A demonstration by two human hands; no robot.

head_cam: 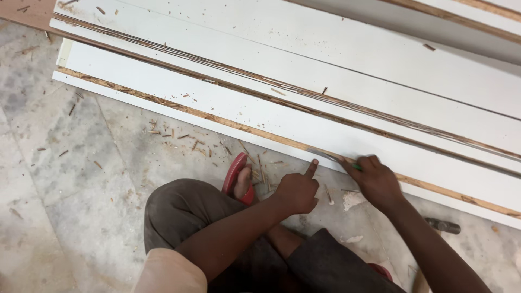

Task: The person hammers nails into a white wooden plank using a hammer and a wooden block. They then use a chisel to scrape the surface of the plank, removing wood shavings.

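The right hand (376,182) is closed around a thin metal blade with a green handle (337,159), its tip laid against the raw brown edge of the long white laminated board (304,127) — an edge running diagonally, upper left to lower right. Just left, the left hand (297,191) is curled, holding nothing, forefinger touching that edge beside the blade tip.

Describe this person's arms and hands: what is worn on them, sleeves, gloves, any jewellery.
Both hands are bare: no gloves, rings or watch show on the left hand or the right hand. Both forearms are uncovered. A light beige short sleeve covers the left upper arm; the right arm's sleeve is out of view.
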